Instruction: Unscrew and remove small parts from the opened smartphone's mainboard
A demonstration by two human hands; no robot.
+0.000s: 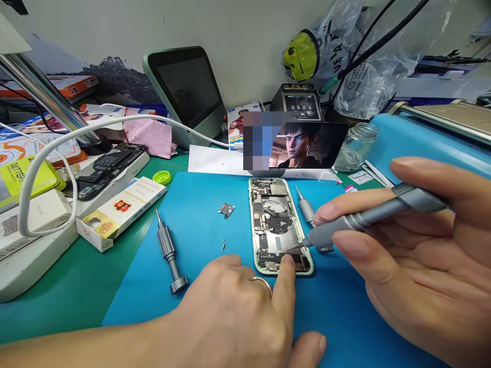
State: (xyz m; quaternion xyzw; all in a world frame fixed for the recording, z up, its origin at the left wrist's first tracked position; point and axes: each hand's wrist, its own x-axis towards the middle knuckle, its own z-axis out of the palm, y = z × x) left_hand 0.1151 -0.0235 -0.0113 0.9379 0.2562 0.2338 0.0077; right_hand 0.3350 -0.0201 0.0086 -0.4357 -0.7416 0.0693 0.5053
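With your spread left hand [238,312] pinning the opened phone [274,220] at its near end, seat the screwdriver [368,217] pinched in your right hand [422,266] squarely, turning gently.

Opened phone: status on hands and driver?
Right hand grips screwdriver, tip at lower end of opened phone. Left hand flat, fingertip pinning its bottom edge. Second screwdriver lies just behind tip.
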